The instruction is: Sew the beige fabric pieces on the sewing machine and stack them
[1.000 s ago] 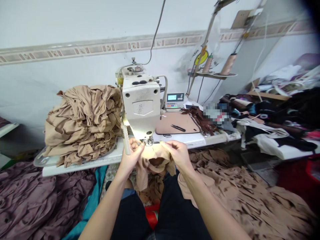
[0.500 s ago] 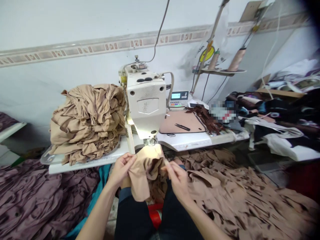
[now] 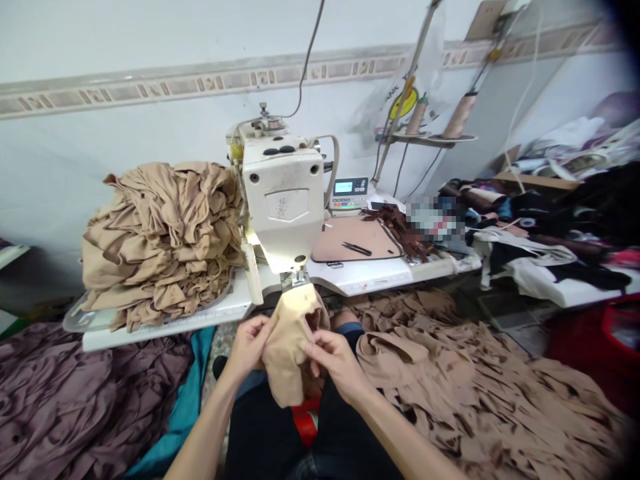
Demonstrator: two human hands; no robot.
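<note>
A piece of tan fabric [image 3: 285,357] hangs from under the presser foot of a white sewing machine [image 3: 285,200], lit by the machine's lamp. My left hand [image 3: 250,343] pinches its left edge between thumb and fingers. With my right hand [image 3: 333,360] I grip the opposite edge, beside a dark opening in the cloth. The top of the fabric lies at the needle area [image 3: 296,277]; the needle itself is too small to make out. The lower end dangles above my lap.
A tall heap of tan fabric [image 3: 160,240] stands left of the machine. Thread snips [image 3: 357,249] lie on a pinkish mat [image 3: 330,235] at right. Below are mauve cloth [image 3: 90,393] on the left and brown pieces [image 3: 480,387] on the right. Thread cones [image 3: 460,117] stand on a rack behind.
My right hand has moved left and slightly down along the fabric, closer to my left hand. The cloth has turned and bunched under the foot. The camera view has shifted a little.
</note>
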